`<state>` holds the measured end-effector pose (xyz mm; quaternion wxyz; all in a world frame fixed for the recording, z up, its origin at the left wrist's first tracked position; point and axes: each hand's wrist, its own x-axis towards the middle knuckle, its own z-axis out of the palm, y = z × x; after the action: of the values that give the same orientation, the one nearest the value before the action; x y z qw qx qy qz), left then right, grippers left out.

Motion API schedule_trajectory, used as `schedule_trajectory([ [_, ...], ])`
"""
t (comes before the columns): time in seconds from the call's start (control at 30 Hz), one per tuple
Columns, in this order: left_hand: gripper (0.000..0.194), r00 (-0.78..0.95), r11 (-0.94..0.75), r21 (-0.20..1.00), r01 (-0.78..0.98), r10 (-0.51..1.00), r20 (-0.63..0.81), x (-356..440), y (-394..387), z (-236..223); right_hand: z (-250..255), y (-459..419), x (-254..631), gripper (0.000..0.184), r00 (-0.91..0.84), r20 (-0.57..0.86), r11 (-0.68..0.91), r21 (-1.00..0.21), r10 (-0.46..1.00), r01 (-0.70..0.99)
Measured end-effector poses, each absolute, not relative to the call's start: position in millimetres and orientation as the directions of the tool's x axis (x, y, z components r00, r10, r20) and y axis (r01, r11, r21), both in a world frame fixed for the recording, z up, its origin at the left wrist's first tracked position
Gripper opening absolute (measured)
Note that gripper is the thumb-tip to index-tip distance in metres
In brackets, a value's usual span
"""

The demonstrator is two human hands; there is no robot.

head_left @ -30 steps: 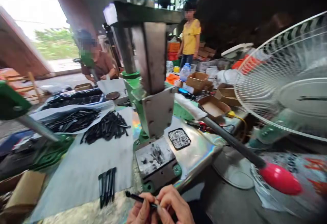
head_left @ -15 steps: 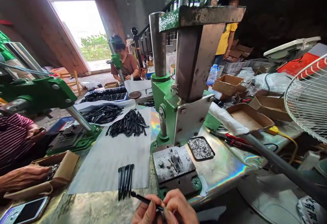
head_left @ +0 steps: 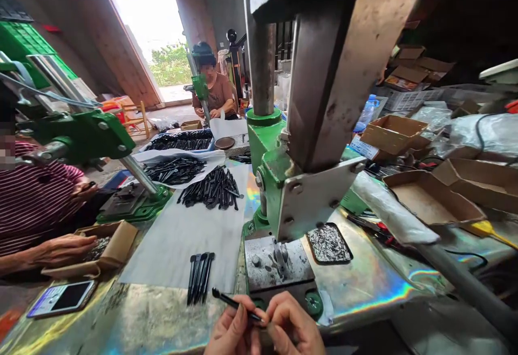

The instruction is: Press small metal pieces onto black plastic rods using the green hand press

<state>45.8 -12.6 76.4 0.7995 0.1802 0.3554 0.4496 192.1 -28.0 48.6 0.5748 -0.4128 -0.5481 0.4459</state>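
At the bottom edge, my left hand (head_left: pixel 230 333) and my right hand (head_left: pixel 293 328) meet, both pinched on a thin black pen-like rod (head_left: pixel 230 301) that points up and left. Just beyond them stands a green hand press (head_left: pixel 275 155) with its grey base plate (head_left: pixel 279 263). A few black rods (head_left: pixel 199 277) lie side by side on white paper (head_left: pixel 182 241) left of the press. A small black tray of tiny metal parts (head_left: pixel 328 243) sits right of the base plate.
A pile of black rods (head_left: pixel 212 188) lies farther back. A person in a striped top (head_left: pixel 36 204) at the left reaches into a cardboard box (head_left: pixel 101 247); a phone (head_left: pixel 62 298) lies nearby. Another person (head_left: pixel 214 88) sits at the far end. Open boxes (head_left: pixel 429 198) stand right. The press lever (head_left: pixel 404 220) extends right.
The view has swung left and closer to the press; the fan and red lever knob left the frame and the striped-top person came in. My hands still hold the black rod.
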Motion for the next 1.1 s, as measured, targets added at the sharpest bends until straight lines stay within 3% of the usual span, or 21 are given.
schedule_trajectory([
  [0.27,0.028,0.220,0.439,0.638,-0.633,0.892,-0.395,61.0,-4.8,92.2,42.6,-15.1,231.3,0.033,-0.089,0.097,0.106,-0.990,0.991,0.095],
  [0.57,0.032,0.159,0.358,0.774,-0.523,0.933,-0.323,57.8,16.7,110.2,32.2,-14.0,218.7,0.028,0.023,0.293,0.276,-0.921,0.956,0.277],
  [0.8,0.027,0.200,0.254,0.907,-0.336,0.960,-0.195,73.5,44.7,127.3,34.4,-16.1,218.2,0.022,-0.001,0.354,0.332,-0.875,0.935,0.353],
  [1.1,0.035,0.256,0.137,0.989,0.061,0.955,-0.148,101.5,73.4,130.6,37.0,-13.9,221.5,0.020,-0.049,0.363,0.353,-0.855,0.931,0.379],
])
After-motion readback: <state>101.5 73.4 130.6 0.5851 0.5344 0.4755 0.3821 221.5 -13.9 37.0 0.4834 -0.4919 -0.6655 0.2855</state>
